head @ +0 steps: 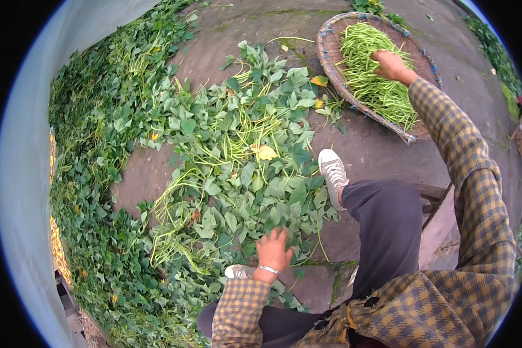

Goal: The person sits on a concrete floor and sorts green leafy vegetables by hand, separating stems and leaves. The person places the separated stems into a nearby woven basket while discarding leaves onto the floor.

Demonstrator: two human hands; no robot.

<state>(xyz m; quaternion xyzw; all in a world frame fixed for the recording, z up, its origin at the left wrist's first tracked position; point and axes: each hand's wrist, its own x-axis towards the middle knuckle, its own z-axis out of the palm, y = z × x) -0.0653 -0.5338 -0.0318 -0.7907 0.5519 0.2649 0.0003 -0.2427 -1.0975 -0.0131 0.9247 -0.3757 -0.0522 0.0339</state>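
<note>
My left hand (274, 252), with a silvery bracelet at the wrist, is spread low over a loose heap of leafy green cuttings (243, 187) that look like sweet potato leaves. Its fingers are apart and I see nothing held in them. Up at the right, my right hand (390, 67) reaches over a pile of bare green leaf stalks (365, 48). Its fingers bend down against the stalks, and their tips are partly hidden, so a grip cannot be made out. The stalks lie in a shallow woven winnowing basket (330, 56) whose rim is bound with blue ties.
A thicker band of leafy vines (100, 174) runs along the left, beside a pale sheet (30, 174). My canvas shoe (332, 172) stands between the leaf heap and the basket. Under me is part of a wooden seat (437, 226). The paving (387, 156) is grey-brown.
</note>
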